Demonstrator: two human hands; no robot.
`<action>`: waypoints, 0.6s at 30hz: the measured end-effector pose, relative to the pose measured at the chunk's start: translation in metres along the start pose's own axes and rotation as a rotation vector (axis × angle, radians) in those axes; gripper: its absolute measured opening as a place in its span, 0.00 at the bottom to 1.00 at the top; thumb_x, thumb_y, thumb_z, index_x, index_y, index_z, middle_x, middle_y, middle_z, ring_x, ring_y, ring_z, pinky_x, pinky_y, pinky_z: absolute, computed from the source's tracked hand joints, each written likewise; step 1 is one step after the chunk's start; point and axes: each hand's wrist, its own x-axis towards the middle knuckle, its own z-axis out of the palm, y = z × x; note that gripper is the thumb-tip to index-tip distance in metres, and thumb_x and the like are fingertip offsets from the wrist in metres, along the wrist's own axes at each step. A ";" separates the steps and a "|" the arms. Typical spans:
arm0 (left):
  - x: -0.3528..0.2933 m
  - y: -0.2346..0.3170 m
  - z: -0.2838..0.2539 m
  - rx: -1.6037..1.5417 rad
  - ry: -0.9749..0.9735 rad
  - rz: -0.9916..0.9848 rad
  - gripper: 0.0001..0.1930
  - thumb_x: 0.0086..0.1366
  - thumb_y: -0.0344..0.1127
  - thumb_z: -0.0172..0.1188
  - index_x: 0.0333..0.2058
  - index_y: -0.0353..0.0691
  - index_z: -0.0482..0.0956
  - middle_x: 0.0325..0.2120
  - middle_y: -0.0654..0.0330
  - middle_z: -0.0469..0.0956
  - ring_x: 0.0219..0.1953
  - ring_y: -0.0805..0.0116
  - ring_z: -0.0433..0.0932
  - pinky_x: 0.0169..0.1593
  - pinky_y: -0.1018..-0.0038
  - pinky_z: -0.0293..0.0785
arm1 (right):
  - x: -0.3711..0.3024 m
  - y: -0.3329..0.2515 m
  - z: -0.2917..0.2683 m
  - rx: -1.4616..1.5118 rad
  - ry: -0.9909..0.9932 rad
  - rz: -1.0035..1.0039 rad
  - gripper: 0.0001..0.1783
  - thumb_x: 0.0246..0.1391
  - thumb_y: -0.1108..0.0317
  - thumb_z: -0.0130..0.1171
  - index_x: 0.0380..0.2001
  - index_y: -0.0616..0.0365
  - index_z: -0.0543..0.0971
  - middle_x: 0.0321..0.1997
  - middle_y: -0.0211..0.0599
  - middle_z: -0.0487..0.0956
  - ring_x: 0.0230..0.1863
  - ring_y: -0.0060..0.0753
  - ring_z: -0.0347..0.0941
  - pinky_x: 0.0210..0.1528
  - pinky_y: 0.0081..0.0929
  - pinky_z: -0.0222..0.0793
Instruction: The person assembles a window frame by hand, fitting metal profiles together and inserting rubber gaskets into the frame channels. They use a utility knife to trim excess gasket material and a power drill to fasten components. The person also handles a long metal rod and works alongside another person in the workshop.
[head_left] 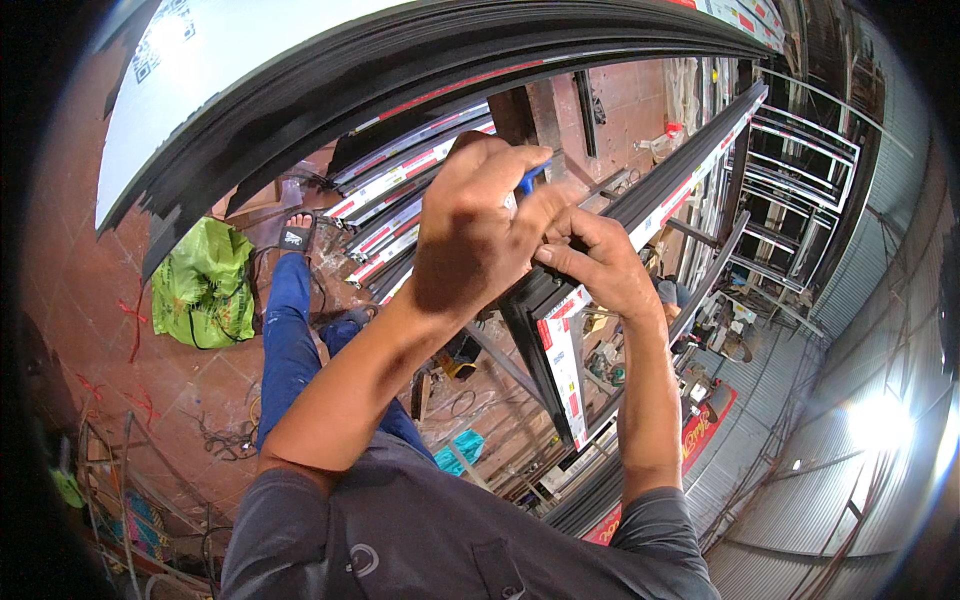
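The left hand (470, 220) grips a blue object (533, 178) mostly hidden by its fingers, while the right hand (605, 265), fingers bent, grip unclear, is just beside it, over a black profile frame's (526, 333) corner.

Matt black metal frame (529, 348) with smooth white film (564, 374), crinkled green plastic bag (203, 290), corrugated metal sheeting (845, 490)

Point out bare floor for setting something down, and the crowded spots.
Reddish-brown tiled floor shows bare between the lime-green plastic bag and tangled dark cable. Crowded: beside the sandalled foot, where long black labelled profiles lie, and at the black metal frame by the right hand.
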 end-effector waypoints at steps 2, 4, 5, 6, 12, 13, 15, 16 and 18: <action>0.002 -0.001 0.001 -0.159 -0.010 -0.083 0.12 0.62 0.33 0.69 0.42 0.33 0.85 0.37 0.49 0.85 0.39 0.54 0.84 0.45 0.67 0.79 | -0.001 -0.003 -0.001 0.011 -0.005 -0.001 0.14 0.55 0.65 0.72 0.35 0.62 0.78 0.32 0.37 0.80 0.34 0.27 0.73 0.41 0.30 0.71; -0.001 -0.009 0.007 -0.069 0.007 -0.041 0.11 0.64 0.31 0.66 0.43 0.34 0.85 0.38 0.50 0.84 0.41 0.54 0.84 0.47 0.64 0.79 | 0.000 -0.003 -0.002 0.001 0.002 0.003 0.14 0.54 0.65 0.72 0.34 0.61 0.77 0.31 0.37 0.79 0.33 0.28 0.72 0.40 0.30 0.71; -0.001 -0.015 0.011 0.015 0.029 0.029 0.11 0.64 0.30 0.65 0.43 0.34 0.85 0.38 0.50 0.84 0.41 0.54 0.83 0.48 0.64 0.79 | 0.001 -0.002 -0.002 -0.014 0.010 0.008 0.14 0.54 0.65 0.72 0.33 0.61 0.78 0.31 0.37 0.79 0.33 0.28 0.72 0.40 0.30 0.71; -0.001 -0.021 0.015 0.099 0.049 0.099 0.11 0.64 0.30 0.65 0.44 0.34 0.84 0.38 0.50 0.84 0.41 0.54 0.83 0.48 0.64 0.79 | 0.001 -0.001 -0.001 -0.028 0.018 0.013 0.14 0.54 0.64 0.72 0.33 0.61 0.78 0.31 0.37 0.79 0.33 0.28 0.72 0.40 0.30 0.71; 0.009 -0.014 0.044 0.128 -0.020 0.247 0.19 0.55 0.39 0.73 0.44 0.42 0.79 0.41 0.55 0.80 0.44 0.52 0.78 0.46 0.55 0.71 | -0.019 0.003 0.014 -0.282 0.428 -0.306 0.17 0.53 0.60 0.73 0.38 0.60 0.82 0.39 0.43 0.83 0.43 0.44 0.79 0.47 0.37 0.74; 0.012 -0.011 0.047 0.146 -0.038 0.261 0.20 0.54 0.41 0.73 0.43 0.43 0.78 0.41 0.56 0.80 0.44 0.53 0.77 0.46 0.54 0.71 | -0.032 0.008 0.020 -0.389 0.545 -0.367 0.24 0.51 0.55 0.74 0.44 0.61 0.83 0.46 0.47 0.82 0.51 0.53 0.78 0.56 0.45 0.71; 0.019 -0.012 0.055 0.203 -0.054 0.284 0.21 0.56 0.53 0.71 0.40 0.45 0.79 0.38 0.58 0.80 0.45 0.56 0.77 0.44 0.54 0.69 | -0.057 0.013 0.037 -0.522 0.558 -0.327 0.51 0.42 0.46 0.79 0.63 0.64 0.71 0.66 0.60 0.70 0.68 0.65 0.65 0.69 0.57 0.58; 0.027 -0.015 0.061 0.211 -0.112 0.281 0.22 0.58 0.56 0.69 0.40 0.45 0.79 0.37 0.58 0.80 0.44 0.56 0.77 0.44 0.54 0.69 | -0.064 0.011 0.050 -0.576 0.569 -0.240 0.61 0.38 0.44 0.81 0.70 0.64 0.64 0.73 0.65 0.63 0.73 0.69 0.58 0.72 0.60 0.53; 0.036 -0.014 0.073 0.226 -0.212 0.300 0.25 0.61 0.62 0.64 0.39 0.45 0.80 0.35 0.58 0.80 0.43 0.56 0.77 0.45 0.53 0.68 | -0.083 0.027 0.080 -0.630 0.562 -0.143 0.66 0.37 0.49 0.82 0.74 0.61 0.56 0.78 0.66 0.53 0.78 0.69 0.49 0.76 0.58 0.48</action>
